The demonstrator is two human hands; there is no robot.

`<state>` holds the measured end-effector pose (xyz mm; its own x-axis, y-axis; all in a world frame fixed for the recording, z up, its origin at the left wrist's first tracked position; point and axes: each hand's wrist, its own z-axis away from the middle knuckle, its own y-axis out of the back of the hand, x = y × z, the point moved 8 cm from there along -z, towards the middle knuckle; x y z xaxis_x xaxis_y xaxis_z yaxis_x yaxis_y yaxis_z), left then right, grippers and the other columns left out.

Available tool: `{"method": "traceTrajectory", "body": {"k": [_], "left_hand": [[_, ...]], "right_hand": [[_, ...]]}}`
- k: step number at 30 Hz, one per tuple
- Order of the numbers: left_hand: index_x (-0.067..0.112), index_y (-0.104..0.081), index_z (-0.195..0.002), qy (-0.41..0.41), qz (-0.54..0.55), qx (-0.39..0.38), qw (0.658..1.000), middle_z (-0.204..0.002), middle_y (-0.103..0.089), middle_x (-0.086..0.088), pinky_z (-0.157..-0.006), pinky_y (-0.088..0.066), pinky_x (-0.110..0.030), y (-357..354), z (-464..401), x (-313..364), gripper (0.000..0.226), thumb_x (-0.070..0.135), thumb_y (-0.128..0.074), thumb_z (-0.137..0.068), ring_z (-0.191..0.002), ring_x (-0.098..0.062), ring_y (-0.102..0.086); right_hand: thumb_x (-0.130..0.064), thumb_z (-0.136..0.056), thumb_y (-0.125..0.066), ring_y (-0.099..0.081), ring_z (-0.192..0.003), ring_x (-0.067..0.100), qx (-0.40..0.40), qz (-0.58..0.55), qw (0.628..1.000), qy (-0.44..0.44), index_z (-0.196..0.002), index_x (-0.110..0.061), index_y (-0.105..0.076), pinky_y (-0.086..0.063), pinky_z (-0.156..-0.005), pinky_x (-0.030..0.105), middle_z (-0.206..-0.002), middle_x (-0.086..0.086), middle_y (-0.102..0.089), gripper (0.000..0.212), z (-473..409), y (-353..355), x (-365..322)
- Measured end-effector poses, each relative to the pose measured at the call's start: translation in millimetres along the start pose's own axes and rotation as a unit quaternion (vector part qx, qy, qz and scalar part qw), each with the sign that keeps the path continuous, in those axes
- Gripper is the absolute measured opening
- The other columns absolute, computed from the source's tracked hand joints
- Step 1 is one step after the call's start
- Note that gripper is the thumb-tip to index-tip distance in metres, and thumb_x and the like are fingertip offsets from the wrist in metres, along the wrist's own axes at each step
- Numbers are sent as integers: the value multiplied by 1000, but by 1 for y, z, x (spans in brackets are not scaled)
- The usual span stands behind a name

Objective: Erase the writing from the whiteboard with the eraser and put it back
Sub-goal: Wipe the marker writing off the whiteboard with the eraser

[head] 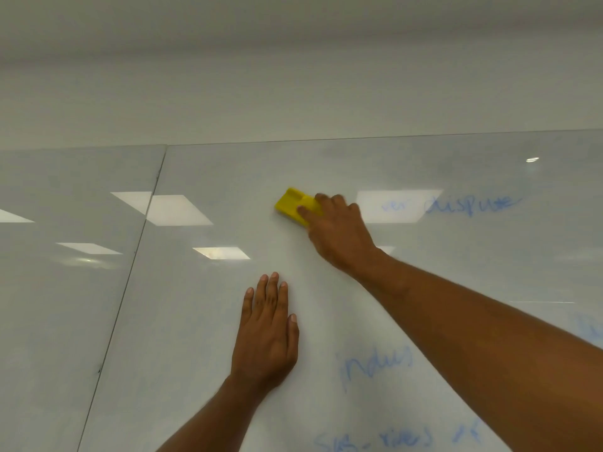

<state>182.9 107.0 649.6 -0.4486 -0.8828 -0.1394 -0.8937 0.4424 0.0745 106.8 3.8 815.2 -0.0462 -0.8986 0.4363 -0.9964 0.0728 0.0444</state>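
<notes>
A glossy whiteboard (208,314) fills the lower part of the head view. My right hand (336,233) grips a yellow eraser (293,205) and presses it against the board near the upper middle. Faint blue writing (470,205) stays to the right of the eraser, and more blue words (375,363) lie lower down, partly hidden by my right forearm. My left hand (266,331) lies flat on the board below the eraser, fingers straight and together.
A thin vertical seam (130,269) separates this panel from another whiteboard panel (58,305) on the left. Ceiling lights reflect as bright patches (177,210) on the surface. A plain white wall (293,76) rises above the board's top edge.
</notes>
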Motion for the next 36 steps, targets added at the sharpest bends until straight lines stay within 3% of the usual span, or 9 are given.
{"method": "traceTrajectory", "body": {"k": [3,8,14,19,24,26,30,32,36], "left_hand": [[5,-22,-155,-1,-2,-1,1000,-165,-19,-12,-122,-14,-48,1,0,0,60,31,-27,-101,-154,-26,-11],[5,-22,-155,0,-6,-6,1000,-165,-19,-13,-122,-15,-49,1,0,0,61,31,-27,-101,-154,-27,-12],[1,-27,-153,-7,-14,-11,1000,-163,-22,-17,-121,-16,-52,3,-1,2,61,29,-30,-99,-152,-32,-17],[-7,-36,-147,-23,-26,-16,999,-157,-30,-26,-119,-18,-55,5,-7,7,61,27,-32,-96,-148,-41,-26],[-3,-33,-150,-57,-37,-27,997,-160,-24,-22,-122,-9,-46,7,-34,24,62,31,-29,-99,-151,-37,-19],[-2,-34,-149,-73,-40,-31,996,-160,-26,-22,-123,-7,-42,7,-46,36,61,32,-27,-99,-151,-35,-19],[-3,-37,-148,-73,-33,-32,996,-158,-31,-23,-122,-11,-43,5,-65,61,62,33,-27,-99,-149,-37,-24],[-2,-36,-149,-66,-25,-34,997,-158,-30,-22,-122,-14,-46,2,-70,71,63,35,-26,-99,-150,-36,-23],[0,-32,-151,-64,-19,-42,997,-161,-25,-20,-124,-13,-46,-6,-78,88,65,37,-22,-99,-152,-33,-17]], "right_hand": [[-20,-97,-42,-44,-118,38,8,-4,995,-102,-142,-23,-40,-39,-90,46,-146,17,-39,45,-3,2,0],[-32,-100,-48,-43,-127,39,-40,-14,980,196,-147,-27,-39,-41,-93,48,-152,19,-37,48,20,-9,-44],[-25,-96,-47,-49,-110,39,26,-14,976,-214,-140,-25,-45,-42,-81,46,-139,15,-47,44,41,10,56],[-29,-92,-59,-54,-113,40,-7,-33,997,72,-139,-27,-52,-45,-82,46,-143,18,-50,47,82,8,36],[-28,-98,-44,-44,-119,38,20,19,954,-297,-147,-30,-36,-43,-88,47,-146,13,-40,49,97,22,153],[-26,-99,-44,-44,-116,38,25,14,934,-356,-146,-27,-36,-42,-87,47,-144,15,-41,48,103,25,161],[-27,-95,-54,-51,-114,41,9,-10,999,-35,-143,-24,-47,-43,-83,46,-145,20,-46,49,100,21,110],[-29,-94,-56,-52,-116,40,-12,-4,1000,20,-142,-27,-49,-43,-83,45,-145,18,-47,49,105,19,124],[-30,-96,-50,-47,-114,39,36,6,945,-324,-144,-29,-42,-43,-85,48,-141,15,-45,49,120,28,208]]}}
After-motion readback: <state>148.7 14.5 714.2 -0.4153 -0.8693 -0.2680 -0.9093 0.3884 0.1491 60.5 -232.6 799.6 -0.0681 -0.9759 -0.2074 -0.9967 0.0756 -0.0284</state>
